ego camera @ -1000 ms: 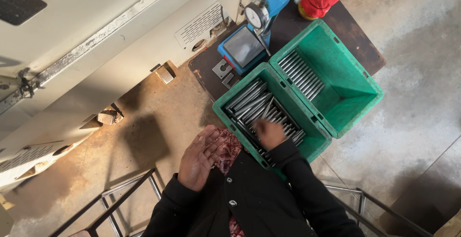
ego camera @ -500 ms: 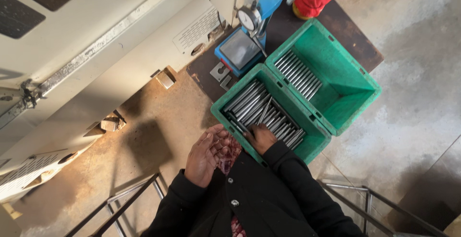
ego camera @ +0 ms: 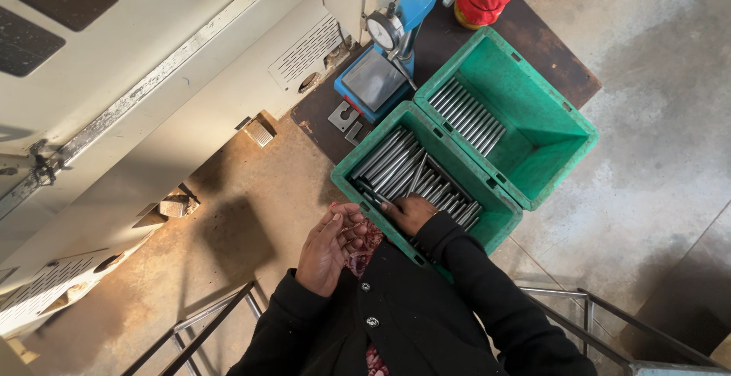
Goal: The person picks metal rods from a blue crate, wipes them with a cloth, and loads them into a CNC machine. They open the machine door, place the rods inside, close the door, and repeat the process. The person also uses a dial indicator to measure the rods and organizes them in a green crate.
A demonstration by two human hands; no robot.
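Down low, right hand (ego camera: 411,213) among steel rods (ego camera: 400,166) (green crate (ego camera: 499,220)).

A large cream machine housing (ego camera: 152,94) filled the upper left. Beside it lay a brown stained floor (ego camera: 228,246), turning to grey concrete (ego camera: 655,117) farther right. Metal railings (ego camera: 190,323) stood below it. Sunlight cast hard shadows.
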